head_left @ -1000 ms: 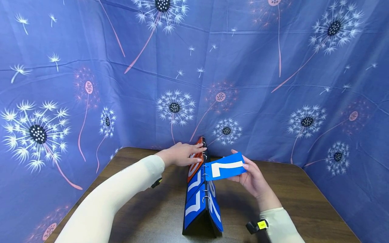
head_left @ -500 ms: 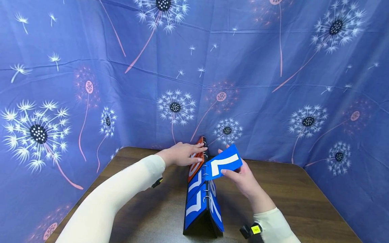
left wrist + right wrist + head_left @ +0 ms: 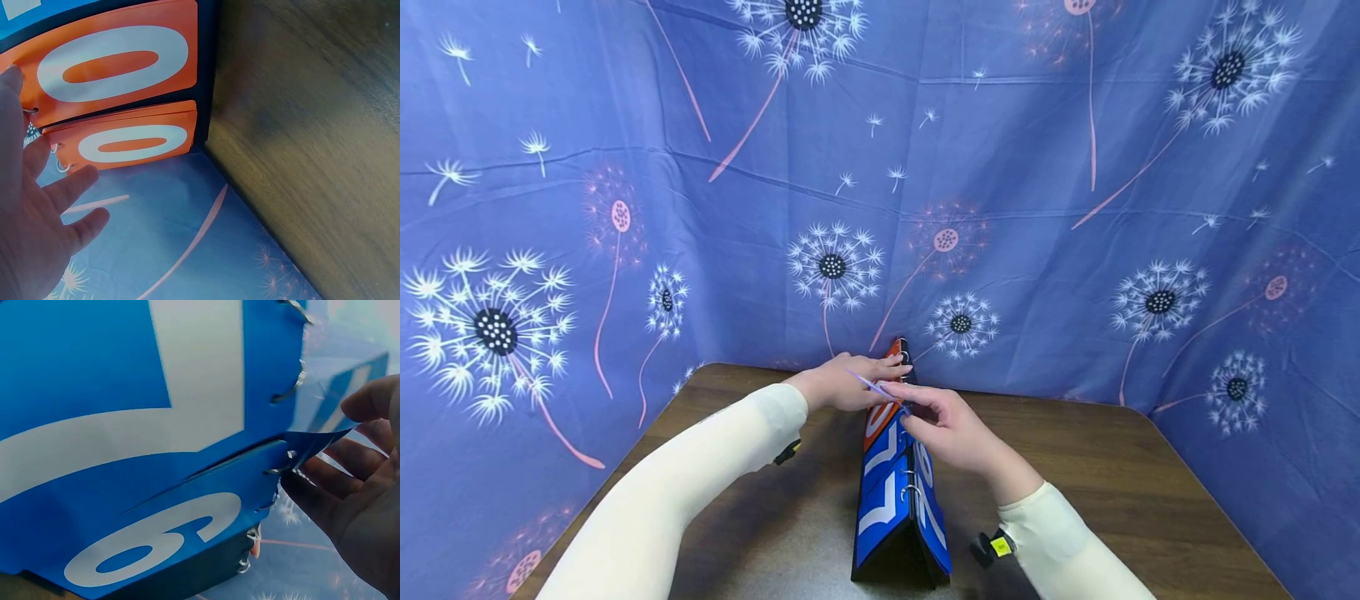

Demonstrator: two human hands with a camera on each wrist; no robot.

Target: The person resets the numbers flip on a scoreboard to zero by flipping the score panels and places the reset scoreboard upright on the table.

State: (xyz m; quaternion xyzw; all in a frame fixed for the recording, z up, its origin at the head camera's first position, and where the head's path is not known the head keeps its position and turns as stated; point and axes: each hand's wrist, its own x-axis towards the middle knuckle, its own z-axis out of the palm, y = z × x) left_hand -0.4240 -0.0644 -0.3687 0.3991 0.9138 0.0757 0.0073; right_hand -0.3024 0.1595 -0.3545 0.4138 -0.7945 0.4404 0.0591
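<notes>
Blue cloth printed with white and pink dandelion heads (image 3: 1075, 208) hangs behind and to both sides of a dark wooden worktop (image 3: 1120, 467).

At the middle of it, the right hand (image 3: 951, 429) is curled around a blue number card (image 3: 874, 386), pinching it between thumb and fingers. The head view shows the card edge-on, raised over the ring-bound top of the scoreboard (image 3: 898, 492). The right wrist view shows the card's blue corner (image 3: 319, 440) caught against the fingertips (image 3: 369, 400), just beside the metal rings (image 3: 289, 387).

The left hand (image 3: 846, 382) lies against the far end of the scoreboard with its fingers nearly straight, touching the top edge by the orange cards (image 3: 880, 412). In the left wrist view those fingers (image 3: 69, 187) spread loosely next to 2 orange cards, each printed with a white 0 (image 3: 112, 62).

The scoreboard stands as a tent on the worktop, its length running away from the person. Blue cards with white digits (image 3: 880, 500) fill its near half, on both sloping faces, and a white 6 (image 3: 156, 540) shows on the lower blue card in the right wrist view. Both forearms wear cream sleeves (image 3: 700, 475).
</notes>
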